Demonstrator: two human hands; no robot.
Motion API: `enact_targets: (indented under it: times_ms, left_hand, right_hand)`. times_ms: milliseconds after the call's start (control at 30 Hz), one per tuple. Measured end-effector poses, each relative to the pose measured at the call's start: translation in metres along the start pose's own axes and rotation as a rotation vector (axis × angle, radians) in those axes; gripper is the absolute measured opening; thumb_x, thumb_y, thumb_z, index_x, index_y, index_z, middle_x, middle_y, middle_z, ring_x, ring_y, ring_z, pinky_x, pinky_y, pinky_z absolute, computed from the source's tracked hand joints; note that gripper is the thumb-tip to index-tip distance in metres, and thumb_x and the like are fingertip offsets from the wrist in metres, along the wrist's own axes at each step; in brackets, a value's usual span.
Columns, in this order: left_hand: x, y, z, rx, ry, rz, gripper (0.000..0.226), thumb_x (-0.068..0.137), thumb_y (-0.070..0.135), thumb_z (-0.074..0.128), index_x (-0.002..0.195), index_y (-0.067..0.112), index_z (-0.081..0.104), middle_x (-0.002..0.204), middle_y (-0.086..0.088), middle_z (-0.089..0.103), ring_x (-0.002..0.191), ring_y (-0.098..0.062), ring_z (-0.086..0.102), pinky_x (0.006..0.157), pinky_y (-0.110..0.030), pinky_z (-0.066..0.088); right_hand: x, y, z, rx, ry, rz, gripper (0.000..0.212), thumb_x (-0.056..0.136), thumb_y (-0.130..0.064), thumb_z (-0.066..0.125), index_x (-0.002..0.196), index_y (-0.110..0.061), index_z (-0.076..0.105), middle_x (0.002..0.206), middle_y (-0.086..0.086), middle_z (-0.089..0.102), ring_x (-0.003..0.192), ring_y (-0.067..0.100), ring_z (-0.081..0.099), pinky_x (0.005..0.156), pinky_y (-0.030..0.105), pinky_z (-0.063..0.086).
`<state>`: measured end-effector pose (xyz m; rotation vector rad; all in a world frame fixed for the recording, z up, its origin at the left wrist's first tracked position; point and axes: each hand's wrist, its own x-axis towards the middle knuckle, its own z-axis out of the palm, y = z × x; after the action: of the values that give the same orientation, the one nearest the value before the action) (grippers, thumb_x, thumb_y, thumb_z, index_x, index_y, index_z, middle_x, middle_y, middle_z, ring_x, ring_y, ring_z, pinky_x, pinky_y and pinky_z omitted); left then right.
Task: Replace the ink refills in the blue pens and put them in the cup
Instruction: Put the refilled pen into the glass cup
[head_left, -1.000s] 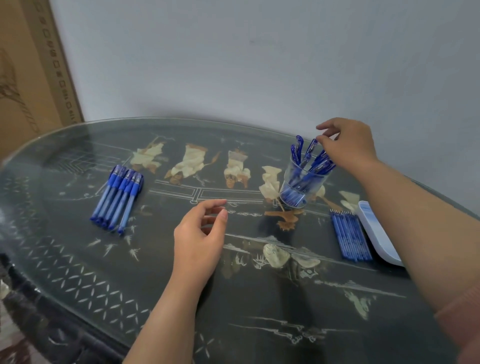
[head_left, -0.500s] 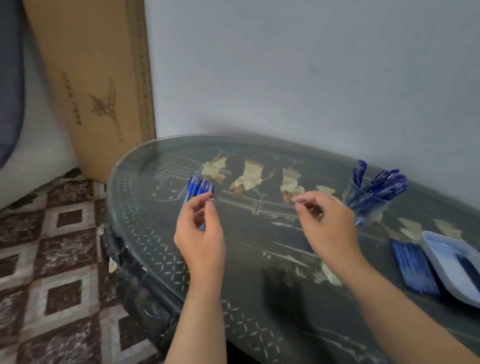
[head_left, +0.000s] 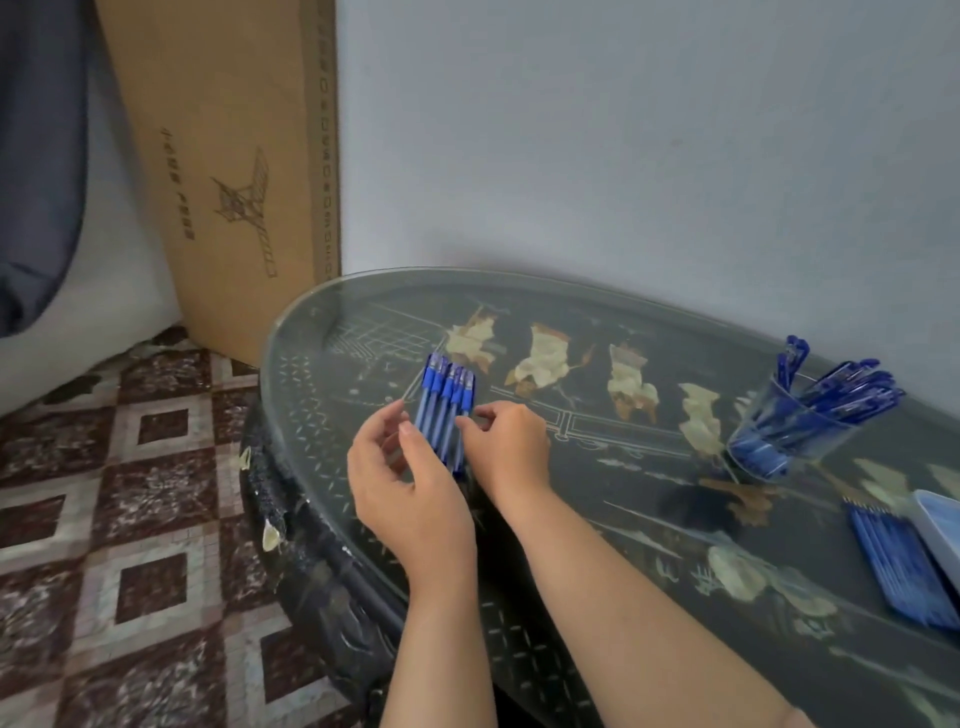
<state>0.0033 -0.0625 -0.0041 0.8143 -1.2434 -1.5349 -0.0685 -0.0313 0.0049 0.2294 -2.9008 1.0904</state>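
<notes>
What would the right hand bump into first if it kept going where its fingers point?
The row of blue pens, probably: the right hand points left, its fingertips almost touching the nearest one.

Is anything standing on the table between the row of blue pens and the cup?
Nothing visible does. The left hand and right hand are at the row of pens, and only table surface lies from there to the cup.

We look forward and down from head height, close over the desk (head_left: 597, 525), facing the wall (head_left: 623, 156).
</notes>
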Motion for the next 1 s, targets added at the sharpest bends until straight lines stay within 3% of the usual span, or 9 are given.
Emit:
enact_targets:
  times_ms: [233,400,500,667,767,867,1000]
  left_hand:
    - [0.000,0.000,0.001,-0.008,0.005,-0.022,0.018,0.098,0.017,0.050,0.106,0.024,0.064,0.109,0.007,0.064,0.100,-0.003,0.059,0.077,-0.003,0.041]
    - [0.000,0.001,0.001,0.002,-0.006,-0.026,0.018,0.098,0.018,0.050,0.104,0.028,0.063,0.108,0.009,0.063,0.099,-0.002,0.058,0.078,-0.005,0.042]
    - [-0.001,0.001,0.001,0.013,-0.017,-0.025,0.018,0.098,0.019,0.050,0.105,0.027,0.064,0.109,0.010,0.062,0.100,-0.002,0.058,0.080,-0.011,0.043]
    - [-0.001,-0.002,0.002,0.039,-0.030,-0.001,0.018,0.098,0.019,0.050,0.106,0.026,0.064,0.110,0.010,0.062,0.100,0.001,0.056,0.078,-0.006,0.040]
    - [-0.002,-0.003,0.003,0.064,-0.056,0.040,0.018,0.098,0.017,0.050,0.109,0.022,0.064,0.111,0.008,0.061,0.098,0.001,0.056,0.077,-0.003,0.040]
    - [-0.006,-0.001,0.006,0.109,-0.098,0.106,0.019,0.097,0.015,0.050,0.110,0.018,0.065,0.110,0.005,0.061,0.099,-0.006,0.056,0.079,-0.009,0.041]
    - [-0.021,0.003,0.017,0.103,-0.187,0.158,0.020,0.097,0.017,0.051,0.110,0.019,0.065,0.108,0.005,0.061,0.100,-0.012,0.057,0.082,-0.020,0.046]
  right_hand:
    - [0.007,-0.007,0.003,-0.008,-0.015,0.127,0.015,0.086,-0.011,0.061,0.094,-0.008,0.073,0.091,0.004,0.071,0.074,0.018,0.058,0.063,0.027,0.045]
    - [0.013,-0.006,0.004,0.045,-0.010,0.200,0.010,0.084,-0.014,0.065,0.083,-0.012,0.075,0.079,0.001,0.070,0.074,0.018,0.065,0.055,0.024,0.047]
    - [0.015,-0.003,0.001,0.078,-0.013,0.218,0.012,0.085,-0.016,0.065,0.087,-0.015,0.077,0.083,0.000,0.072,0.073,0.017,0.064,0.050,0.021,0.041]
    - [0.012,0.002,-0.017,0.173,0.028,0.220,0.020,0.086,-0.019,0.067,0.105,-0.020,0.075,0.098,-0.001,0.073,0.086,0.019,0.066,0.069,0.029,0.052]
    - [-0.001,0.017,-0.039,0.187,0.044,0.181,0.023,0.087,-0.021,0.066,0.109,-0.020,0.073,0.089,-0.004,0.070,0.079,0.019,0.065,0.075,0.037,0.058]
    - [-0.025,0.047,-0.067,0.181,0.070,0.146,0.027,0.088,-0.019,0.065,0.114,-0.020,0.071,0.078,-0.010,0.063,0.072,0.012,0.060,0.072,0.032,0.054]
    - [-0.061,0.103,-0.107,0.111,0.114,0.113,0.032,0.087,-0.014,0.063,0.117,-0.023,0.070,0.086,-0.009,0.062,0.076,0.005,0.057,0.066,0.015,0.044]
